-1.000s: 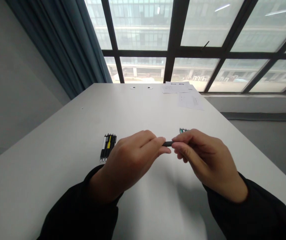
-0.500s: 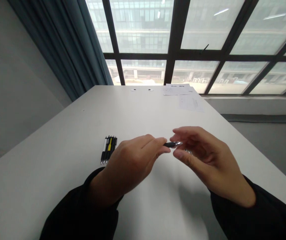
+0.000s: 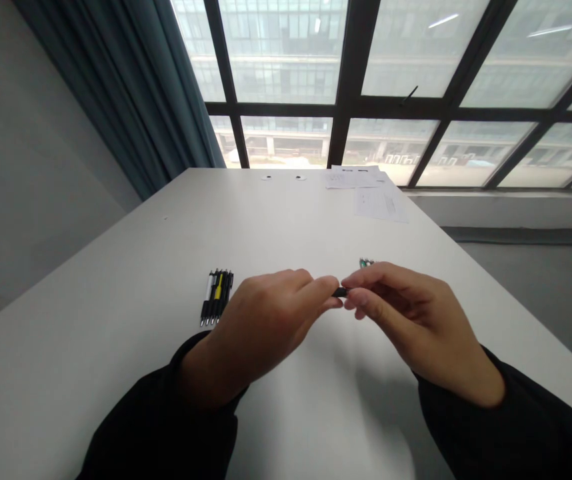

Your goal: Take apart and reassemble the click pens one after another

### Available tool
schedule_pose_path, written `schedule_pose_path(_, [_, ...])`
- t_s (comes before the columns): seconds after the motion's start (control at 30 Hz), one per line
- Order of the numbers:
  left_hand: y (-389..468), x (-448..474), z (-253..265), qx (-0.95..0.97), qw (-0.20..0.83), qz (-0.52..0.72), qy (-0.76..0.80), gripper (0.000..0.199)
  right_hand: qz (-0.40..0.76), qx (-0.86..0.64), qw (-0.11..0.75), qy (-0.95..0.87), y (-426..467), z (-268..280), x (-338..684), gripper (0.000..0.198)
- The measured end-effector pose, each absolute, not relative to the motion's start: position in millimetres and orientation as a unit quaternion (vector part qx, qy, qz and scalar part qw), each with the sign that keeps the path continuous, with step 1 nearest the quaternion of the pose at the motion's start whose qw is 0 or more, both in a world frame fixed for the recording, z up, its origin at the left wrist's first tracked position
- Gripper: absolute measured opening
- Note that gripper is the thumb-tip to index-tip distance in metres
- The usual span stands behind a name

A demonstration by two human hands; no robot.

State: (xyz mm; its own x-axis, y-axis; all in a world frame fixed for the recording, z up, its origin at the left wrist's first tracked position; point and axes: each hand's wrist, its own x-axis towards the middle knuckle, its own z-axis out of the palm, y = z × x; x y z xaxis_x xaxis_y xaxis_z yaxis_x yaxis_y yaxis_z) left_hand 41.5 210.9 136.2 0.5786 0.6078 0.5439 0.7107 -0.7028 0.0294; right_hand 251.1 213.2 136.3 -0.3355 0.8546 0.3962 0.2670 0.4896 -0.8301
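Note:
Above the white table, a pen (image 3: pixel 339 292) lies roughly level between my two hands, and only a short black stretch of it shows. My left hand (image 3: pixel 271 327) is closed around its barrel, hiding most of it. The thumb and fingers of my right hand (image 3: pixel 406 313) pinch its tip end, which they cover. Left of my left hand, several pens (image 3: pixel 217 297) lie side by side on the table, black with white and yellow parts. Behind my right hand, the ends of several more pens (image 3: pixel 366 263) peek out, one of them green; the rest of these is hidden.
Sheets of paper (image 3: pixel 379 200) lie at the far right of the white table (image 3: pixel 266 227). Two small white pieces with dark centres (image 3: pixel 300 178) sit near its far edge. Beyond stand a window and a blue curtain (image 3: pixel 131 80).
My right hand has closed its fingers on the pen's silver tip, which showed before. It has shifted slightly, so pen ends behind it are now visible. My left hand keeps its hold.

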Motion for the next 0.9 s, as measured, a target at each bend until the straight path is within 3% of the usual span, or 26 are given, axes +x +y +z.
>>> schedule_pose_path(0.43, [211.0, 42.6, 130.2, -0.892, 0.066, -0.236, -0.379, 0.023, 0.304, -0.378, 0.440, -0.756, 215.4, 130.4, 250.5, 0.004])
schedule_pose_path(0.6, [212.1, 43.9, 131.3, -0.892, 0.066, -0.226, -0.386, 0.013, 0.290, -0.365, 0.444, -0.766, 216.4, 129.4, 252.8, 0.005])
schedule_pose_path(0.9, [211.7, 44.7, 133.2, -0.896, 0.062, -0.235, -0.372, 0.018, 0.292, -0.382, 0.452, -0.751, 216.2, 129.0, 252.8, 0.009])
